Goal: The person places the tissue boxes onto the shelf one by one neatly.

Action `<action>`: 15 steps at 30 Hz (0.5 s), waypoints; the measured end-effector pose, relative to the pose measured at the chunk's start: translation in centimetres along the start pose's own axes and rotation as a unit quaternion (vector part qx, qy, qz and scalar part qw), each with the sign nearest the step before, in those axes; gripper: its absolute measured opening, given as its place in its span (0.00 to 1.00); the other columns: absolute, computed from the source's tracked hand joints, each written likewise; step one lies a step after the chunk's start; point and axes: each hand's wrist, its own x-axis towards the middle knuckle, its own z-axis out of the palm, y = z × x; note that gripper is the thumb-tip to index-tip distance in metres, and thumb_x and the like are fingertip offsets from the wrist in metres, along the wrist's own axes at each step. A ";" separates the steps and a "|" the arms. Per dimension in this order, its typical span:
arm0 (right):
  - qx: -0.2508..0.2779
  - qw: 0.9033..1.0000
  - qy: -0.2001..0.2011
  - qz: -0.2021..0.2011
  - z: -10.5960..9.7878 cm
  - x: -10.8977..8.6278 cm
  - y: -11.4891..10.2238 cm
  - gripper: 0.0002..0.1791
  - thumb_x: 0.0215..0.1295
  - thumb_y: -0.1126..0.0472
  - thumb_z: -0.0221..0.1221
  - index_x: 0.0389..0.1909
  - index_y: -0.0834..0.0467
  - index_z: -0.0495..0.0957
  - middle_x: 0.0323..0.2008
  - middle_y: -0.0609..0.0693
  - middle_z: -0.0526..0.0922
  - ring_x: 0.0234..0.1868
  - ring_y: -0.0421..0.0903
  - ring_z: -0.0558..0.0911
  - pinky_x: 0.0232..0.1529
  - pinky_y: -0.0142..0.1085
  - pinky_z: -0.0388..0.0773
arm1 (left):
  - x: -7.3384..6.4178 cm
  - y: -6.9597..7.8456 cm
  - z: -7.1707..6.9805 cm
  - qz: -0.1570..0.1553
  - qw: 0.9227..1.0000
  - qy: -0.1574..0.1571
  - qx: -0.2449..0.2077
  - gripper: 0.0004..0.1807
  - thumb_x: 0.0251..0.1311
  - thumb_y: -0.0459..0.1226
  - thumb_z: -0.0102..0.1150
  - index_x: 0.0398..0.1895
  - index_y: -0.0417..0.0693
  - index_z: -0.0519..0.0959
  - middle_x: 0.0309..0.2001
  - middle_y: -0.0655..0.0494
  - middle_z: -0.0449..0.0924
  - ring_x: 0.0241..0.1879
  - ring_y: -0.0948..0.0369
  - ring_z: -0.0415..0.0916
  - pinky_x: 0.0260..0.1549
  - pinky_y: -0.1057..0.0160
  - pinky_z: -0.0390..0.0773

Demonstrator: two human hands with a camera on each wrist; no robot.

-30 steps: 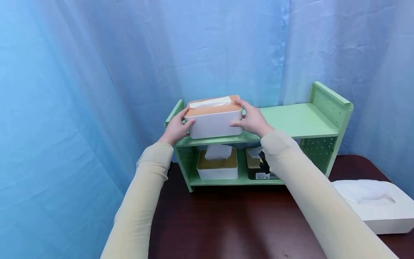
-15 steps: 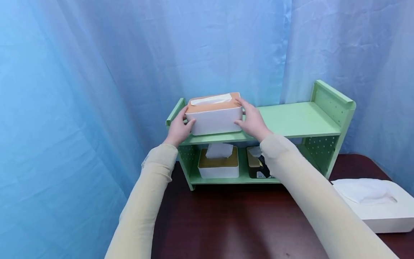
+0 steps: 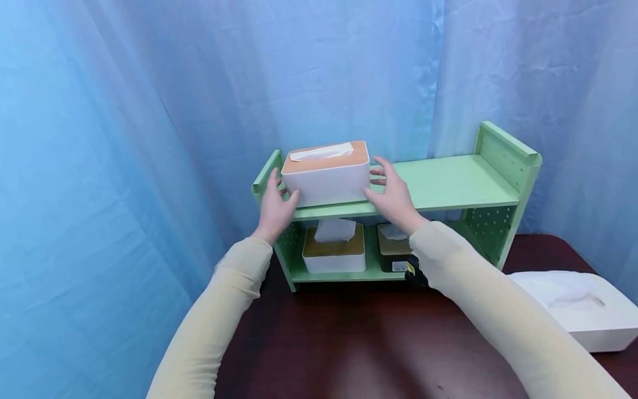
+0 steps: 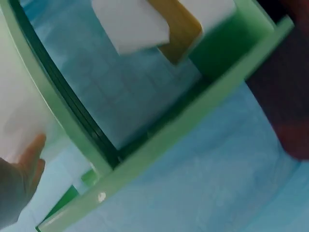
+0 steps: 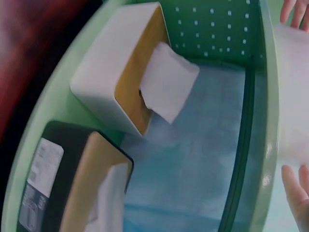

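Tissue box on upper shelf, seemingly at release; left hand at its eight o'clock, right hand at four, fingers apart; likely withdraw next.

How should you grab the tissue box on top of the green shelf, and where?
Probably hold the tissue box by its two short ends: left hand from the left, right hand from the right. It's longest side to side, and white paper pokes through its tan lid, so grabbing from above might crumple that.
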 end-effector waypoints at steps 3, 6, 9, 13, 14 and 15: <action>0.009 1.000 -0.017 0.004 0.1 -0.9 0.5 0.37 0.66 0.65 0.52 0.73 0.55 0.48 0.66 0.61 0.64 0.62 0.58 0.71 0.54 0.52 0.74 | -0.8 -0.2 0.4 -0.018 0.999 0.007 -0.035 0.40 0.66 0.40 0.49 0.75 0.48 0.41 0.73 0.44 0.48 0.68 0.49 0.60 0.61 0.50 0.67; 0.008 0.999 -0.040 0.001 0.3 -1.8 1.3 0.36 0.67 0.65 0.51 0.73 0.55 0.49 0.66 0.60 0.65 0.59 0.57 0.73 0.57 0.51 0.72 | -1.6 -0.7 0.9 -0.036 0.997 0.005 -0.068 0.39 0.66 0.40 0.49 0.75 0.48 0.43 0.74 0.45 0.47 0.69 0.51 0.58 0.62 0.49 0.66; 0.006 0.998 -0.054 -0.011 0.4 -2.8 1.9 0.35 0.68 0.64 0.51 0.73 0.56 0.50 0.65 0.60 0.66 0.59 0.57 0.74 0.59 0.52 0.69 | -2.3 -1.5 1.5 -0.038 0.995 0.000 -0.089 0.37 0.66 0.39 0.48 0.74 0.47 0.46 0.73 0.46 0.50 0.68 0.51 0.60 0.62 0.50 0.66; -0.005 0.998 -0.057 -0.037 0.5 -4.1 2.9 0.34 0.68 0.65 0.53 0.72 0.58 0.52 0.64 0.61 0.67 0.56 0.57 0.76 0.57 0.52 0.71 | -3.5 -2.5 2.3 -0.017 0.995 -0.013 -0.098 0.31 0.66 0.38 0.47 0.72 0.47 0.54 0.70 0.48 0.57 0.67 0.53 0.62 0.61 0.51 0.67; -0.011 0.997 -0.058 -0.044 0.5 -4.4 3.2 0.34 0.67 0.66 0.53 0.72 0.58 0.52 0.63 0.61 0.67 0.54 0.57 0.77 0.56 0.51 0.73 | -3.9 -2.8 2.5 -0.009 0.995 -0.016 -0.100 0.30 0.66 0.37 0.47 0.71 0.47 0.56 0.69 0.48 0.58 0.67 0.53 0.62 0.61 0.51 0.67; -0.019 0.997 -0.061 -0.051 0.5 -4.8 3.6 0.34 0.67 0.67 0.53 0.72 0.59 0.53 0.63 0.61 0.67 0.53 0.57 0.78 0.55 0.51 0.74 | -4.3 -3.0 2.7 -0.001 0.995 -0.018 -0.101 0.28 0.66 0.37 0.47 0.70 0.48 0.58 0.69 0.49 0.60 0.67 0.54 0.62 0.61 0.51 0.68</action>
